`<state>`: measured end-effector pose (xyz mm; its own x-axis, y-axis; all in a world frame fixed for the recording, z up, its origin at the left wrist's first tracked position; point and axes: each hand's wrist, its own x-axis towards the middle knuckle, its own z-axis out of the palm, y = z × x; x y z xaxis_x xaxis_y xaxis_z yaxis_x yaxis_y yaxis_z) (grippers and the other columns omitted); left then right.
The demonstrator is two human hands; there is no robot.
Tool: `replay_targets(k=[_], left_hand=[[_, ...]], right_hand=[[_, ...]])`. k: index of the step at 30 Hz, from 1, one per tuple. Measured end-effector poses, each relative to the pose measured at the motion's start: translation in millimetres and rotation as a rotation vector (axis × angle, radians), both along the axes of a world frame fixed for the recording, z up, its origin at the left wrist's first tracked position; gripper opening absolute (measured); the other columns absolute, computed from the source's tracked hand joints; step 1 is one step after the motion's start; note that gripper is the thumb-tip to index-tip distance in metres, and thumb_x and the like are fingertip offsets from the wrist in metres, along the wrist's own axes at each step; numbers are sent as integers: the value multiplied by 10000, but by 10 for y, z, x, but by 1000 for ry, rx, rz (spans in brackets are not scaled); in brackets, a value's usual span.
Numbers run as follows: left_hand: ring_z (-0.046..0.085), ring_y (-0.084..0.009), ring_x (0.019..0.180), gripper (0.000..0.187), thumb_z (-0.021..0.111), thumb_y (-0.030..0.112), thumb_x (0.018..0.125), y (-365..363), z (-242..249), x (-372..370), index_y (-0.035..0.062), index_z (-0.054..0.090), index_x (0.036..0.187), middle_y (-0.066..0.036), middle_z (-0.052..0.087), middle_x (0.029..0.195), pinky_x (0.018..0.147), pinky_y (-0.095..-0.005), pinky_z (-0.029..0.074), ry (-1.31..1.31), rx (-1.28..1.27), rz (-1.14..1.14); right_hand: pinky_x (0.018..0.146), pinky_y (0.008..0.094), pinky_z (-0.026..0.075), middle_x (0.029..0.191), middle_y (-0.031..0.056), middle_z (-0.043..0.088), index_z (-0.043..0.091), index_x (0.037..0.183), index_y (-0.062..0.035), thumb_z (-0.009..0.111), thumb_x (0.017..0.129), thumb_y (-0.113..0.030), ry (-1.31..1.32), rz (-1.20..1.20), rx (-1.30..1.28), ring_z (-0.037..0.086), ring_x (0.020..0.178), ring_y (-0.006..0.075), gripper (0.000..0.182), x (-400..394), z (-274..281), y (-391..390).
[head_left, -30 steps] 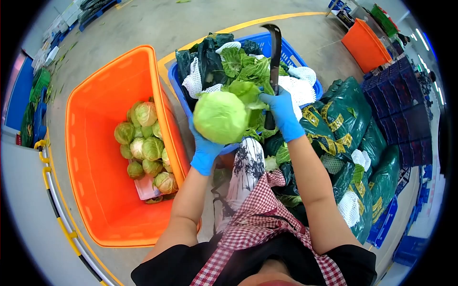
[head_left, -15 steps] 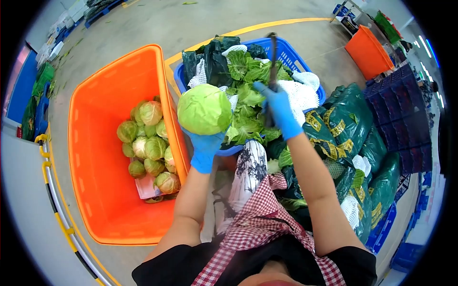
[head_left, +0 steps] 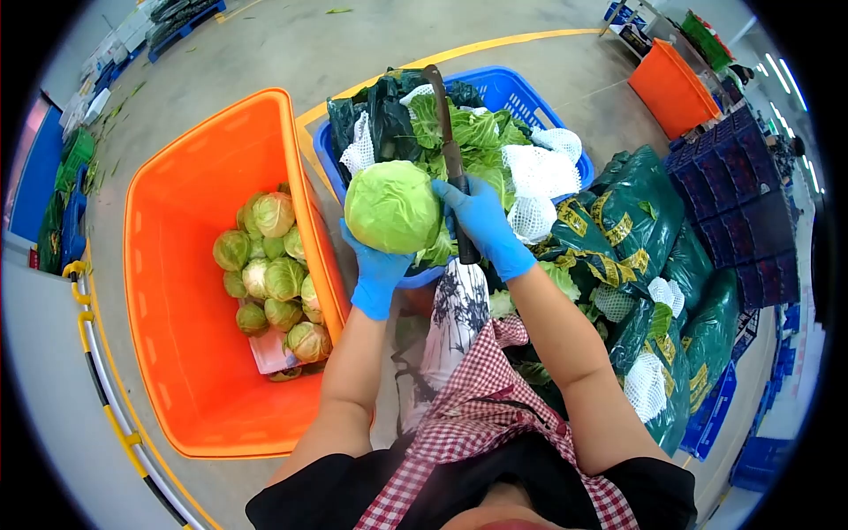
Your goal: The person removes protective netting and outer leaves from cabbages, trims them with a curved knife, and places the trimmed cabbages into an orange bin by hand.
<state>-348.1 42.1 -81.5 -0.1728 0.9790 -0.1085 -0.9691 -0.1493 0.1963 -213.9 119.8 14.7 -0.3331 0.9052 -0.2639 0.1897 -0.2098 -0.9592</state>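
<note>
My left hand [head_left: 375, 265], in a blue glove, cups a pale green cabbage [head_left: 392, 208] from below and its left side. In my gloved right hand [head_left: 481, 221] is a knife [head_left: 450, 146], gripped by its black handle, with the dark blade pointing away from me. The fingertips of that hand are right at the cabbage's right side. Beneath both hands is a blue basket [head_left: 552, 119] holding loose cabbage leaves [head_left: 486, 132], white foam nets [head_left: 541, 172] and dark green plastic bags [head_left: 389, 119].
On the left stands a large orange bin [head_left: 185, 353] with several cabbages [head_left: 284, 279] inside. Filled green bags [head_left: 649, 221] with yellow tape are heaped at my right. Behind them rise stacked dark crates [head_left: 733, 194]. Another orange bin [head_left: 673, 88] sits farther back.
My right hand has moved left with the knife, up to the cabbage's side. The blade now tilts left. The cabbage has shifted slightly right in my left hand.
</note>
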Motion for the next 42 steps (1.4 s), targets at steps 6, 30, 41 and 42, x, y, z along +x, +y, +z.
replay_targets(k=[6,30,41,42], left_hand=[[305,-272,1319,744,348,680,828,-35,-1,-24,207,291,1400,-54,307,1440,1074,-484,262,-54,57,-44],[388,-280,1245,702,524,615,797,-934,-191,-1747,174,402,1329,-58,414,1373,1001,-493,373,141,-118,657],[510,-283,1100,390,490,300,909,332,161,-715,59,499,1216,-131,559,1155,899,-414,451,850,-149,-24],[518,-274,1114,381,484,277,911,505,167,-517,65,490,1227,-131,561,1161,900,-390,455,926,23,-290]], right_hand=[[441,268,439,631,45,557,536,858,-16,668,751,-162,22,-2,0,529,472,122,224,56,-70,49],[468,249,450,776,89,640,550,965,-19,666,820,-193,-38,-314,-197,570,530,143,254,2325,-607,-835],[506,324,431,675,93,561,540,933,17,677,790,-340,-569,-378,-268,543,548,165,409,3564,-995,-2183],[498,322,430,674,98,561,537,939,19,666,799,-312,-470,-422,-327,540,537,167,382,3675,-942,-2234]])
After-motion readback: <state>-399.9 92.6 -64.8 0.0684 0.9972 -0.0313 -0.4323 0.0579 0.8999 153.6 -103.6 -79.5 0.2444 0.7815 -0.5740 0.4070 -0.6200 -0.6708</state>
